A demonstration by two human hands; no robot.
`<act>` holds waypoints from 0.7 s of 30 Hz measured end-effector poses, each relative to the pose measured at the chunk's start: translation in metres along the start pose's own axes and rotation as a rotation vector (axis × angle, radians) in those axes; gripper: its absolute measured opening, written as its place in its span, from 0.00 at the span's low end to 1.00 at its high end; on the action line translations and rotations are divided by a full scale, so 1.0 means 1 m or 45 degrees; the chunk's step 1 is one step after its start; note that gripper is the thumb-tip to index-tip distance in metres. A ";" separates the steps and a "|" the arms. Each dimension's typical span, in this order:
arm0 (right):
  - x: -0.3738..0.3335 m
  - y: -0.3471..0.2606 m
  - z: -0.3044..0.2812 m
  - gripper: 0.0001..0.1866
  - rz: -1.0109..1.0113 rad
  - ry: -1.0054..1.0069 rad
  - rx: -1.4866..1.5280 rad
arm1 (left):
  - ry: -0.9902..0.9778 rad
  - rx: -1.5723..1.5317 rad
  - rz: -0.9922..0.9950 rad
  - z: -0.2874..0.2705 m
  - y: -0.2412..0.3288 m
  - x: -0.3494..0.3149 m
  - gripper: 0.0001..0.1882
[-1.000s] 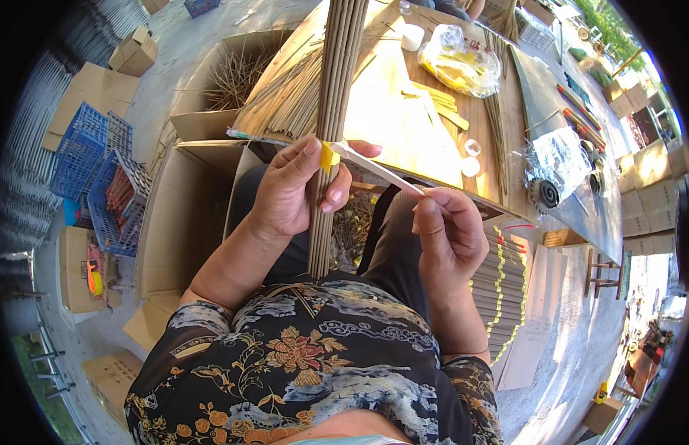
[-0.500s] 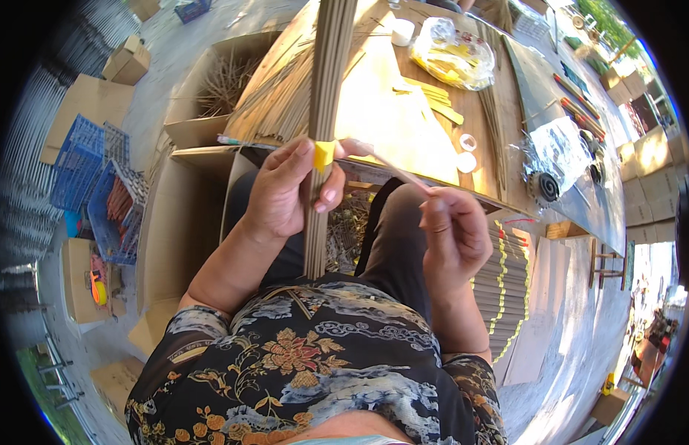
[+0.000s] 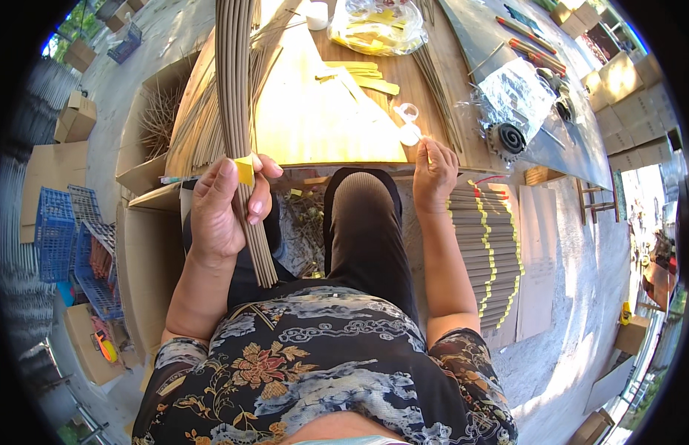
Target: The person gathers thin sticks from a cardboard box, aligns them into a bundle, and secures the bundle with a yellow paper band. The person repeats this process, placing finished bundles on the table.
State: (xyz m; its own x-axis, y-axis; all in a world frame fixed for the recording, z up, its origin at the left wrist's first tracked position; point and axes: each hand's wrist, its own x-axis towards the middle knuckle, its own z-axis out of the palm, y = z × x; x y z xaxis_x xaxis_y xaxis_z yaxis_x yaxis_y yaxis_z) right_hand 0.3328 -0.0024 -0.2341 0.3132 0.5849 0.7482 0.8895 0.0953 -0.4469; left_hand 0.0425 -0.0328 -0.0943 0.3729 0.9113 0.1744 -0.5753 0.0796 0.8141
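Note:
My left hand (image 3: pixel 214 208) is closed round a bundle of long, thin brown sticks (image 3: pixel 233 81), which looks like incense. The bundle stands steeply in front of my chest, its lower end near my lap. A yellow paper band (image 3: pixel 245 169) wraps it at my fingertips. At the table's front edge, my right hand (image 3: pixel 436 176) pinches a thin, pale stick (image 3: pixel 422 139), mostly hidden by the fingers. Its tip is at a small white round dish (image 3: pixel 409 134). A clear ring-shaped lid (image 3: pixel 407 112) lies just behind that dish.
Yellow paper strips (image 3: pixel 363 76) and a clear bag of yellow strips (image 3: pixel 378 30) lie on the wooden table (image 3: pixel 300 133). Loose sticks (image 3: pixel 203 141) are at its left. Banded bundles (image 3: pixel 478 252) rest at the lower right. A cardboard box (image 3: pixel 148 259) stands by my left arm.
My right hand has moved with the thin stick from the yellow band to the white dish. The bundle in my left hand has shifted left and tilted, while the whole view has turned.

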 end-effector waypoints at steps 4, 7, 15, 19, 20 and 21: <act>0.001 0.004 0.005 0.06 0.009 -0.104 -0.009 | 0.054 0.082 0.008 0.003 -0.001 0.000 0.17; 0.005 0.003 -0.001 0.08 -0.064 -0.119 -0.003 | 0.165 0.120 0.008 0.011 -0.004 0.000 0.18; 0.033 -0.161 -0.076 0.28 0.273 -0.790 1.369 | 0.090 0.316 0.046 0.026 -0.007 -0.012 0.16; 0.035 -0.200 -0.072 0.25 0.679 -1.251 2.121 | 0.027 0.209 0.039 0.027 0.001 -0.025 0.17; 0.035 -0.202 -0.072 0.24 0.660 -1.269 2.151 | 0.003 0.122 0.032 0.027 0.003 -0.028 0.17; 0.035 -0.203 -0.073 0.22 0.641 -1.286 2.181 | -0.009 0.063 0.024 0.025 0.004 -0.031 0.17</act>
State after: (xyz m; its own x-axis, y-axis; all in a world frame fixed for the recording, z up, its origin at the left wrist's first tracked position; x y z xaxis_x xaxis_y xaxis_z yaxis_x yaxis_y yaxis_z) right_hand 0.1875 -0.0605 -0.0812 -0.4119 0.8823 0.2275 -0.5397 -0.0351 -0.8411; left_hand 0.0471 -0.0708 -0.0829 0.3678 0.9095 0.1937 -0.5454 0.0423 0.8371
